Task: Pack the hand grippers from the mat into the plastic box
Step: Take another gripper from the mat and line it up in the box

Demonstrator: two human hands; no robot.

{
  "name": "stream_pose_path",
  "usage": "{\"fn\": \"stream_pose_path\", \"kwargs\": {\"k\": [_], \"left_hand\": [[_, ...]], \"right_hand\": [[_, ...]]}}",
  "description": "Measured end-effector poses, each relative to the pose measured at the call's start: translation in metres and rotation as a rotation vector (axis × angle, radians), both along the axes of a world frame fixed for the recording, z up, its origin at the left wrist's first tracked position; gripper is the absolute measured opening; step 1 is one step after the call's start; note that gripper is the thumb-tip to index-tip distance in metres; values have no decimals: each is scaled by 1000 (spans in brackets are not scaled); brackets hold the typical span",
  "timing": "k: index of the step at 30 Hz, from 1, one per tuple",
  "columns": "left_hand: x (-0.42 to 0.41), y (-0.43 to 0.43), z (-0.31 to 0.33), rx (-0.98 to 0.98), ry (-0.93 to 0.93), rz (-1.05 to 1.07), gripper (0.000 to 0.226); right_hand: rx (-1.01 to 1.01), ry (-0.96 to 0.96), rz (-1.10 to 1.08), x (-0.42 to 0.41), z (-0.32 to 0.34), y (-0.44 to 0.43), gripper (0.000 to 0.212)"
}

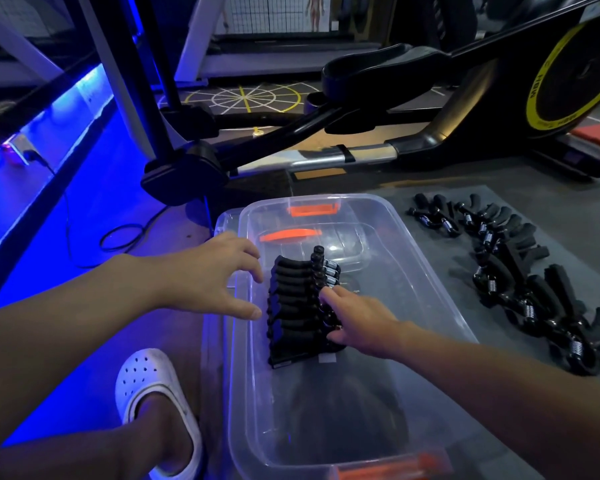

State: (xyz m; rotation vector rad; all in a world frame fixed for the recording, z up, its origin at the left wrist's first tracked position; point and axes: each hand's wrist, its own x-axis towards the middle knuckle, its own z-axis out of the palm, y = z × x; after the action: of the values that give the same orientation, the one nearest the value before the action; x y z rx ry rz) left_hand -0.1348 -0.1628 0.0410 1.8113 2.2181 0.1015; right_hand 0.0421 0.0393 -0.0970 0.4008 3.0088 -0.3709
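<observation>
Floor, grey mat bearing loose black hand grippers, clear plastic box beside them

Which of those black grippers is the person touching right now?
The tidy row inside the plastic box, under the right hand; the loose grippers on the mat lie untouched.

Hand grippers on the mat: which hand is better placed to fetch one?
Probably the right hand: loose hand grippers lie right of the plastic box; the left hand is at its left wall.
</observation>
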Motion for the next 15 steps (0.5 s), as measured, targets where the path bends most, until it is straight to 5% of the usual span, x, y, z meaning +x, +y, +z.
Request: {"fn": "stream_pose_path", "kwargs": {"k": [15], "left_hand": [[0,-5,-1,-84,-75,22,69]], "right_hand": [[46,44,-26,-4,-12,-3,53]]}}
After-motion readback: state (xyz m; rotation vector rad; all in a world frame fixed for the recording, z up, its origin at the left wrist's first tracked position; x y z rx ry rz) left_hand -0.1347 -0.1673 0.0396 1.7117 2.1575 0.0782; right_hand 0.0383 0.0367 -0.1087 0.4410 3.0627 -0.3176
